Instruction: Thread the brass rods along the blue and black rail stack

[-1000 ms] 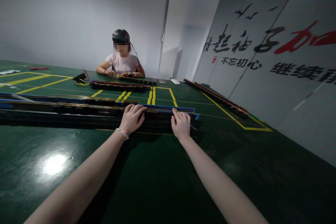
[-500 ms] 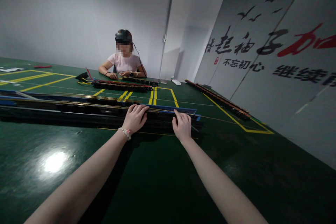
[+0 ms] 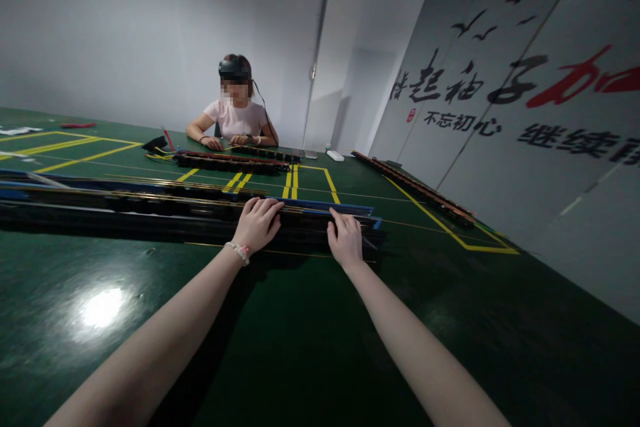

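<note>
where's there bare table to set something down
Bare table between the forearms, and right of the right hand, nearer than the yellow tape. Crowded: along the black strips, where the left hand also is.

On the table [image 3: 300, 347] before you lies a bundle of rails [image 3: 200, 223], your left hand [image 3: 257, 223] on it, your right hand [image 3: 346, 235] on it near its right end. Behind it lies a rear strip [image 3: 230, 162]; beyond that sits a co-worker [image 3: 237, 120]. A side strip [image 3: 415, 187] lies farther right, before the side wall [image 3: 505, 100].
</note>
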### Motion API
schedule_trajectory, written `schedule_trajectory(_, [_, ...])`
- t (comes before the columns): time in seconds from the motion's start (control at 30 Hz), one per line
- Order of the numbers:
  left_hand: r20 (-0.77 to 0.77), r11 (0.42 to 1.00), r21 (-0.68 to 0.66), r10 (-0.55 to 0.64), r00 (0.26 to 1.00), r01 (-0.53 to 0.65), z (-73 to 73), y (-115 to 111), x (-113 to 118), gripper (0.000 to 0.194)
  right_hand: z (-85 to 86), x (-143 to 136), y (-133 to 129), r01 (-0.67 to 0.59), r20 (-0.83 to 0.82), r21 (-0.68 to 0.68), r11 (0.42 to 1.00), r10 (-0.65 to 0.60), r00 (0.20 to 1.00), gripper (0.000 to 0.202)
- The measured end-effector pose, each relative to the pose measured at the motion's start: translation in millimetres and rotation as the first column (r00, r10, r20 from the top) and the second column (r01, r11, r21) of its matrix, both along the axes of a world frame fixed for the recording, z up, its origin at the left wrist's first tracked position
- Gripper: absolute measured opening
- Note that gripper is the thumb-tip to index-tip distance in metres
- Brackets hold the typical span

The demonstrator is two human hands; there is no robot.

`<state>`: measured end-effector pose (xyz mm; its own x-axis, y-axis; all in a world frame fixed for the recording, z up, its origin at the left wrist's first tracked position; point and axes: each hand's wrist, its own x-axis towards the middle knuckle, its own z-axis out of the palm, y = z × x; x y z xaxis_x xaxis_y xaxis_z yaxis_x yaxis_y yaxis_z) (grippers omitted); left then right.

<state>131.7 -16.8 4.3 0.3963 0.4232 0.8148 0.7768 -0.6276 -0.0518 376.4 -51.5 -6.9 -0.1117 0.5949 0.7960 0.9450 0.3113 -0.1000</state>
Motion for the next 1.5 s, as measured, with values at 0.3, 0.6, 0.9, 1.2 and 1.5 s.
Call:
schedule_trajectory(0.3, [0.014,1.000,-0.005,-0.003,1.000,0.003,0.5,-0.8,-1.7,0.034,1.7,-2.5,-2.3,-0.024,0.010,-0.019,1.000,0.025,1.000,0.044])
schedule_trajectory(0.6, [0.022,0.999,-0.019,-0.033,0.999,0.033,-0.3,-1.2,-0.9,0.033,1.6,-1.9,-2.7,-0.036,0.023,0.008,0.999,0.036,0.999,0.044])
schedule_trajectory(0.9, [0.030,1.000,-0.030,-0.003,1.000,0.004,-0.7,-1.3,-0.1,0.034,1.6,-6.4,-3.1,-0.137,0.075,-0.029,0.990,0.139,0.987,0.047])
schedule_trajectory(1.2, [0.029,0.999,-0.040,-0.026,0.999,0.027,0.2,-1.2,0.3,0.034,2.1,-8.9,-2.6,-0.109,0.038,-0.043,0.993,0.111,0.993,0.046])
schedule_trajectory(1.5, [0.042,0.987,-0.080,-0.137,0.990,0.140,-3.4,3.6,0.9,0.044,0.8,-7.7,-2.9,-0.072,-0.047,-0.037,0.997,0.070,0.996,0.044])
